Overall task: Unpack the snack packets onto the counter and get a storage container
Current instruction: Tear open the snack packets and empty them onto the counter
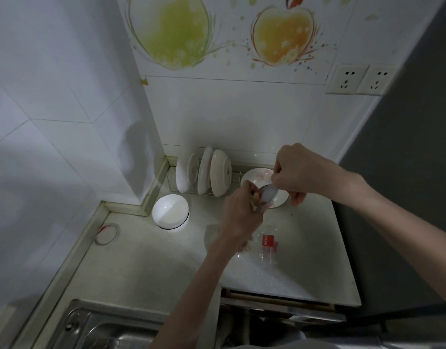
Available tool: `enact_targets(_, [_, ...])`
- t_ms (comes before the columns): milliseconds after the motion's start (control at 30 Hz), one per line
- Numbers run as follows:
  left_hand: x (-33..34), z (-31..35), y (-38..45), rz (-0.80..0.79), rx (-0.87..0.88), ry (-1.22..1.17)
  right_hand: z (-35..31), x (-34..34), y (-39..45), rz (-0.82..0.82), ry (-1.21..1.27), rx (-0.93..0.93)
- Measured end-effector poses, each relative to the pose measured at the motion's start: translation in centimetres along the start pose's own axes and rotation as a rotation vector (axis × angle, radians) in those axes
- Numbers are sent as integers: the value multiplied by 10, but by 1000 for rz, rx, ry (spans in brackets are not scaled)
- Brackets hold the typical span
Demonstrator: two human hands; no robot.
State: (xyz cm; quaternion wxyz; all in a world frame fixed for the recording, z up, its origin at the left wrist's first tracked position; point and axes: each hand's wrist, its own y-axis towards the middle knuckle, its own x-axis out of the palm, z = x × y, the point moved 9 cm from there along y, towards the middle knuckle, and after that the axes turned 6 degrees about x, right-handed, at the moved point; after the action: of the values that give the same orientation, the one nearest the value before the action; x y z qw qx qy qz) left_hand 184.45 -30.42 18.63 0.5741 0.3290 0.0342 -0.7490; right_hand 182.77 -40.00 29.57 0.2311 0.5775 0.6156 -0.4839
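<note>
- Right now your left hand (238, 212) is closed around a bunch of snack packets (257, 200), held above the table (146, 250).
- Your right hand (296, 172) pinches a clear plastic bag (268, 191) at the top, fingers curled tight; the bag touches the packets.
- Both hands sit close together, over the near edge of a white plate (277, 197) lying flat on the table.
- More clear plastic wrapping with a red label (267, 241) lies on the table, just beside your left wrist.
- White bowl (170, 210) stands to the left, well apart from the hands.
- Dish rack (204, 173) by the wall holds plates upright.
- Sink (96, 328) is at bottom left.
- Storage container: cannot tell where it is.
</note>
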Motion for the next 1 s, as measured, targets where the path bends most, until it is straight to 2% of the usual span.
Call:
enact_targets(367, [7, 3, 2, 15, -5, -104, 16, -22, -1, 19, 55, 56])
enact_targets(500, [15, -21, -7, -92, -155, -353, 48, -64, 1, 145, 251, 87])
enact_targets(567, [17, -25, -11, -130, -173, -486, 64, -72, -1, 171, 304, 101])
enact_targets(700, [16, -21, -6, -189, -121, -550, 91, -61, 0, 160, 351, 152])
enact_targets(833, [21, -27, -9, -224, -116, -514, 112, -42, 0, 138, 375, 175])
enact_targets(1000, [47, -56, -26, -293, -269, -518, 142, -13, 5, 153, 421, 209])
